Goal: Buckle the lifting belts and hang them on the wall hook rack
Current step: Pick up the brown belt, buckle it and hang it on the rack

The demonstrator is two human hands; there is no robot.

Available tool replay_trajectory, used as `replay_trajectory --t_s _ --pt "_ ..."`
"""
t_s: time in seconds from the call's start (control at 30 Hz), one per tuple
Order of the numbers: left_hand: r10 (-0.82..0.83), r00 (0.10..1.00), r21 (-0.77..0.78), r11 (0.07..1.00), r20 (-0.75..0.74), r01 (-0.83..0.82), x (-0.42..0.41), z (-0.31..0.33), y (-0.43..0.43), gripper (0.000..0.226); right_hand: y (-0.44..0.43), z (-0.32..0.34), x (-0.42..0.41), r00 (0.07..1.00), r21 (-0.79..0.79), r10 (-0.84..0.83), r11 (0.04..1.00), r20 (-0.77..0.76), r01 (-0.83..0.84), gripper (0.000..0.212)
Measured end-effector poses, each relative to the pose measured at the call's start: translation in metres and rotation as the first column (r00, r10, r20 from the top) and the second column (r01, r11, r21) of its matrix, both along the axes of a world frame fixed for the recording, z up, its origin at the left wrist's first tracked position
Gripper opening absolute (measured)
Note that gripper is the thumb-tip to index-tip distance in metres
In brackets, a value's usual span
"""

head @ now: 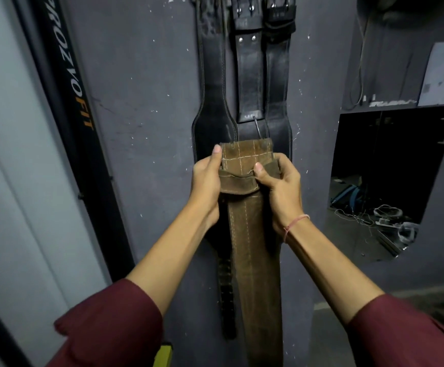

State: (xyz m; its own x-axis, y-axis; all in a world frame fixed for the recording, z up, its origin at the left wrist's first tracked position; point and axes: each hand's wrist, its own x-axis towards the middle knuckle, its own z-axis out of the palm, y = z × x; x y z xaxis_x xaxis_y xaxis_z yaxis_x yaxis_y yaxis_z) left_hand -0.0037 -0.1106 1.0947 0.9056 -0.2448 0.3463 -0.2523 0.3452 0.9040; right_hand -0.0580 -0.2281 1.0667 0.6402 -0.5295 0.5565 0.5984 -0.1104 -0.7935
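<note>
A brown suede lifting belt [252, 260] hangs down between my arms, its top end held up in front of the grey wall. My left hand [206, 181] grips the belt's left edge with the thumb up along it. My right hand [279, 186] pinches the brown keeper loop [238, 181] that wraps the belt's top. Behind it, black leather belts [213, 96] hang buckled on the wall from hooks above the frame's top; a thin metal prong [257, 127] sticks out near their lower part. The brown belt's buckle is hidden.
A black frame post with orange and white lettering [75, 83] leans at the left. At the right, a dark wall recess [390, 165] holds cables and a blue bag. A shelf with papers [443, 75] sits above it. A yellow object [164, 356] is at the bottom.
</note>
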Motion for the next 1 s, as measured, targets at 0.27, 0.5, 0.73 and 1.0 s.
replay_trajectory --t_s 0.27,0.5,0.73,1.0 --pt "0.076 0.997 -0.014 0.997 0.02 -0.076 0.0 -0.003 -0.009 0.055 -0.006 0.013 0.012 0.984 -0.094 -0.083 0.993 -0.156 0.069 0.055" --pt "0.192 0.951 0.234 0.94 0.243 -0.249 0.016 0.011 -0.012 0.051 -0.013 0.015 0.031 0.992 -0.148 -0.112 0.984 -0.064 0.101 0.036" --pt "0.47 0.824 0.053 0.858 0.316 -0.51 0.035 0.044 -0.026 0.04 -0.013 0.067 0.064 0.998 -0.124 -0.061 0.99 -0.006 0.06 0.024" --pt "0.541 0.695 0.006 0.787 0.473 -0.617 0.081 0.09 -0.016 0.042 -0.009 0.122 0.11 0.988 -0.217 -0.03 0.974 0.154 0.063 0.027"
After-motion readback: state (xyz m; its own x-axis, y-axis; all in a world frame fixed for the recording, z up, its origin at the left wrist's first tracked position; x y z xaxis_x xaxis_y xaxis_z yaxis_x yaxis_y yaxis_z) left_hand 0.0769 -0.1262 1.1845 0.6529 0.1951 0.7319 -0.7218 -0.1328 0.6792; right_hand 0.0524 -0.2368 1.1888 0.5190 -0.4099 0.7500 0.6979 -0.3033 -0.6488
